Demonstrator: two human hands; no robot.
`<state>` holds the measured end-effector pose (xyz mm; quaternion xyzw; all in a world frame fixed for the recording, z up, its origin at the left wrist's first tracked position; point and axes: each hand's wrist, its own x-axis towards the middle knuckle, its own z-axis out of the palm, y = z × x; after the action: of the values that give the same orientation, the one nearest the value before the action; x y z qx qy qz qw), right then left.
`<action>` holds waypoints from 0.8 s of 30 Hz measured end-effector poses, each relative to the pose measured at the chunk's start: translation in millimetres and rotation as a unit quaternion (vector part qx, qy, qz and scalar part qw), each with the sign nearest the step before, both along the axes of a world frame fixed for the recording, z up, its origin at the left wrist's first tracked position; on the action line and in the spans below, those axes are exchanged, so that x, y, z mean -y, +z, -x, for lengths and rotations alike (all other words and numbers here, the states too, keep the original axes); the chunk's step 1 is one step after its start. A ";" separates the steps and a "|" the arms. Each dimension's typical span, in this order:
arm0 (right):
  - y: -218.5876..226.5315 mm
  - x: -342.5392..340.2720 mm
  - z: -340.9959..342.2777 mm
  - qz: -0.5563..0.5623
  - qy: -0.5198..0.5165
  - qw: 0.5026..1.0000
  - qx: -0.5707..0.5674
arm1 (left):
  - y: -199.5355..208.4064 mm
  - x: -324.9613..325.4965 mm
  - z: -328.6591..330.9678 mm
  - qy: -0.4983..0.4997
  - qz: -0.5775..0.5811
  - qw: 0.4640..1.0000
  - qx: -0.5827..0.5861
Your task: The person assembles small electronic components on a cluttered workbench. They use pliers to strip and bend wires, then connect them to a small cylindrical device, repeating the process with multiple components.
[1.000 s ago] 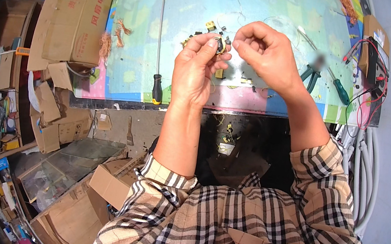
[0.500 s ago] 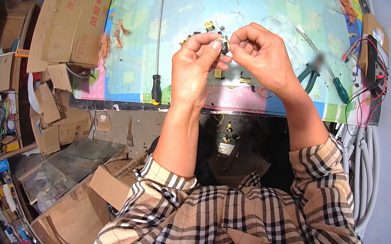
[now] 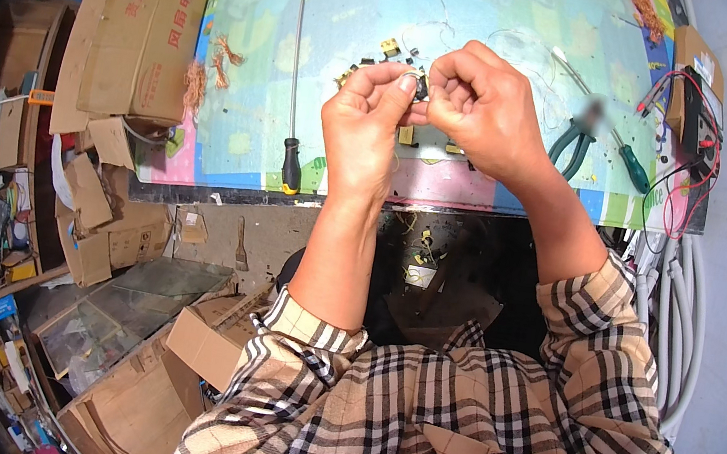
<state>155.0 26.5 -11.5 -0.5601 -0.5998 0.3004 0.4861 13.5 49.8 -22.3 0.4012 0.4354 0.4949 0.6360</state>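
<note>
Above the table, my left hand point(image 3: 365, 125) pinches a small dark part with a pale rim point(image 3: 420, 86) between thumb and fingers. Most of that part is covered, so its kind does not show. Right beside it, my right hand point(image 3: 490, 105) has its fingers curled in and pressed together at the part's edge. Whatever those fingers grip is too small to make out. On the table around my hands lie several small yellow-and-black parts, one yellow part point(image 3: 390, 48) beyond my left fingers and another yellow part point(image 3: 407, 136) just below them.
A long black-handled screwdriver point(image 3: 291, 166) lies left of my hands. Rightward are green-handled pliers point(image 3: 569, 149), a green-handled screwdriver point(image 3: 634, 168) and a meter with red and black leads point(image 3: 697, 135). A cardboard box point(image 3: 136, 28) stands at the left, near copper wire bundles point(image 3: 219, 63).
Both hands have shifted very slightly to the right, still held together around the small part. My right hand has turned a little and sits closer over it.
</note>
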 end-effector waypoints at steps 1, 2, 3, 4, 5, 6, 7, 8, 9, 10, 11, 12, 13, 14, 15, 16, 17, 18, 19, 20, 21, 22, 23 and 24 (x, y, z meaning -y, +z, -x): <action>-2.0 -0.1 -0.4 0.003 0.001 1.000 -0.017 | -0.2 -0.3 -0.2 0.001 0.010 1.000 0.013; -2.9 -0.3 -0.8 0.005 0.003 0.999 -0.035 | -0.8 -0.7 0.3 -0.005 0.023 0.999 0.029; -2.6 0.1 -1.0 0.004 0.012 0.999 -0.032 | -2.2 -1.2 1.4 -0.010 0.035 0.998 0.044; -2.1 0.8 -1.2 0.002 0.021 0.999 -0.029 | -3.5 -1.9 2.5 -0.015 0.048 0.997 0.060; -1.7 1.2 -0.8 0.000 0.031 0.999 -0.027 | -3.8 -2.9 4.1 -0.017 0.072 0.994 0.084; -1.6 1.2 -0.6 0.003 0.033 0.999 -0.040 | -4.0 -4.4 5.7 -0.019 0.095 0.989 0.108; -1.6 1.3 -0.5 0.007 0.036 0.998 -0.052 | -4.4 -5.6 7.3 -0.022 0.119 0.984 0.132; -1.4 1.0 -0.4 0.009 0.039 0.997 -0.064 | -6.0 -6.5 8.8 -0.027 0.128 0.981 0.144; -1.4 0.2 -0.4 0.016 0.034 0.996 -0.078 | -8.1 -7.1 10.4 -0.032 0.138 0.977 0.156; -1.7 -1.3 -0.6 0.023 0.028 0.995 -0.091 | -8.9 -7.7 11.8 -0.038 0.148 0.974 0.168; -2.1 -2.2 -0.9 0.031 0.022 0.994 -0.105 | -8.4 -8.4 12.5 -0.035 0.149 0.974 0.165; -2.6 -2.6 -0.8 0.020 0.021 0.995 -0.100 | -7.6 -9.0 13.2 -0.032 0.151 0.975 0.162; -3.1 -2.9 -0.5 0.010 0.020 0.995 -0.094 | -7.1 -9.3 13.6 -0.029 0.152 0.975 0.160; -3.7 -3.0 -0.6 0.000 0.018 0.996 -0.089 | -7.5 -9.3 13.3 -0.029 0.149 0.976 0.158; -3.8 -3.0 -0.6 -0.005 0.022 0.996 -0.083 | -8.0 -9.2 12.9 -0.029 0.147 0.976 0.156; -3.8 -2.9 -0.5 -0.009 0.026 0.997 -0.077 | -8.5 -9.2 12.5 -0.029 0.145 0.977 0.154; -3.8 -2.6 -0.6 -0.012 0.031 0.997 -0.071 | -8.2 -8.6 12.0 -0.032 0.141 0.978 0.150; -4.5 -2.6 -1.0 -0.014 0.030 0.998 -0.060 | -7.5 -8.0 11.3 -0.035 0.137 0.979 0.145; -5.7 -2.9 -1.7 -0.016 0.030 0.998 -0.049 | -6.5 -7.7 10.6 -0.039 0.133 0.980 0.141; -6.3 -2.9 -2.2 -0.019 0.030 0.999 -0.038 | -4.5 -8.3 11.2 -0.060 0.143 0.977 0.146; -5.6 -2.5 -3.0 -0.017 0.029 0.999 -0.032 | -1.9 -9.7 12.8 -0.081 0.153 0.973 0.151; -4.1 -2.0 -4.3 -0.015 0.028 0.999 -0.026 | -0.4 -10.7 14.1 -0.103 0.163 0.969 0.156; -2.7 -1.8 -5.0 -0.014 0.028 0.999 -0.019 | -1.5 -11.0 16.1 -0.115 0.165 0.966 0.161; -1.6 -1.5 -5.4 -0.019 0.029 0.999 -0.006 | -3.8 -11.0 18.2 -0.127 0.166 0.964 0.166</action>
<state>160.4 28.1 -13.0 -0.5313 -0.6186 0.3066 0.4909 -4.7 60.8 -26.1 0.2538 0.3451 0.3903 0.8150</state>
